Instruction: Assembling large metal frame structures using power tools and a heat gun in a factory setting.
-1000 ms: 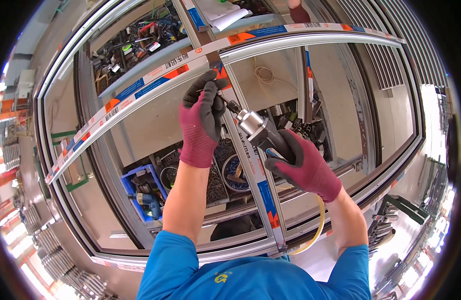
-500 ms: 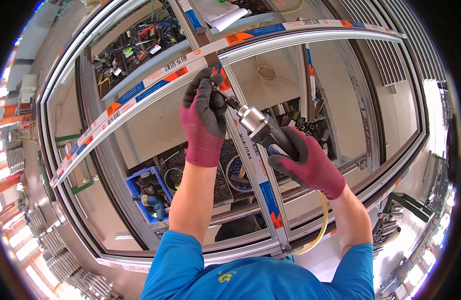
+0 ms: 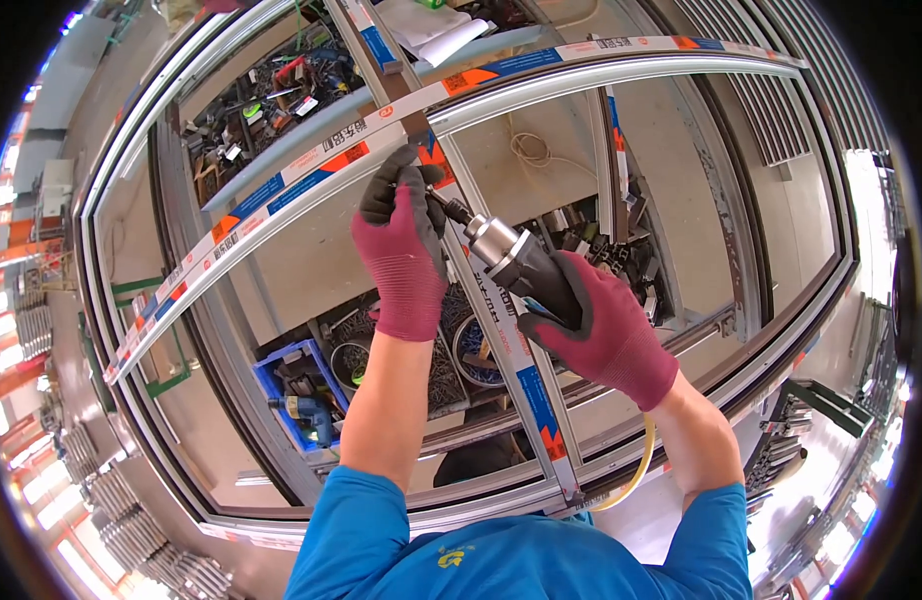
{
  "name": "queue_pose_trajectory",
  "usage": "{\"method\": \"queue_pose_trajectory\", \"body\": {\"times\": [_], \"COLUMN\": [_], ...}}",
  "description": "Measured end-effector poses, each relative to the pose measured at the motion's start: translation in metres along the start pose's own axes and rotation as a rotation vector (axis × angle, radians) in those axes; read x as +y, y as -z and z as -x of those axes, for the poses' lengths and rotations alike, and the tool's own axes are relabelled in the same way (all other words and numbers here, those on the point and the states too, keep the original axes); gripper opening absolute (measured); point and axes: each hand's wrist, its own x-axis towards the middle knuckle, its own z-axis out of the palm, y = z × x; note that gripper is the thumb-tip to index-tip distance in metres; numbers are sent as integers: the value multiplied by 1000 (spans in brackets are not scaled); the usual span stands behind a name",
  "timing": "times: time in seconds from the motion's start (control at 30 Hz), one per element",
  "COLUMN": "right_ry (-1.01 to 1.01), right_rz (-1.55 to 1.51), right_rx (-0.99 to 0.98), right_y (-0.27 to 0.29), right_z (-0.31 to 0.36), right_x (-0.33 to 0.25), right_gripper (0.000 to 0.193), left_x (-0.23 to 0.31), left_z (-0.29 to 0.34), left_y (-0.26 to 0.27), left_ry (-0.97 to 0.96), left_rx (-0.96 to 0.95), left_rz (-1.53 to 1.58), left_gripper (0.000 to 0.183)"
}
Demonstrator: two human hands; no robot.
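Observation:
My right hand (image 3: 616, 330), in a maroon and black work glove, is wrapped round an air drill (image 3: 496, 245) with a silver collar. The drill's bit points up and left, toward a joint in the aluminium frame (image 3: 326, 160). My left hand (image 3: 403, 240), gloved alike, has its fingers closed beside the bit's tip, close to where the crossbar (image 3: 531, 380) meets the long rail. Whatever those fingers pinch is hidden. A yellow hose (image 3: 641, 460) hangs below my right wrist.
Under the frame stand a blue crate (image 3: 261, 372) holding a cordless drill (image 3: 309, 408), and round tubs of screws (image 3: 351, 355). A tray of loose tools and parts (image 3: 281, 90) lies far left. Papers (image 3: 436, 30) rest at the back. Metal profiles (image 3: 771, 130) are stacked at the right.
My right hand and the air drill have shifted a little left. My left hand has turned slightly and stays near the bit's tip, its fingers still closed.

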Motion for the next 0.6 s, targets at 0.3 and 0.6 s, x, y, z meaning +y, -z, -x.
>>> {"method": "queue_pose_trajectory", "body": {"times": [0.3, 0.6], "right_ry": [-145, -250], "right_rz": [-321, -767], "right_rx": [-41, -199], "right_y": [-6, -8], "right_z": [-11, -18], "right_x": [0, 11], "right_gripper": [54, 52], "left_x": [3, 0], "left_z": [-15, -27], "left_y": [-17, -10], "left_ry": [-84, -30], "left_rx": [5, -101], "left_rz": [-70, 41], "left_gripper": [26, 25]}}
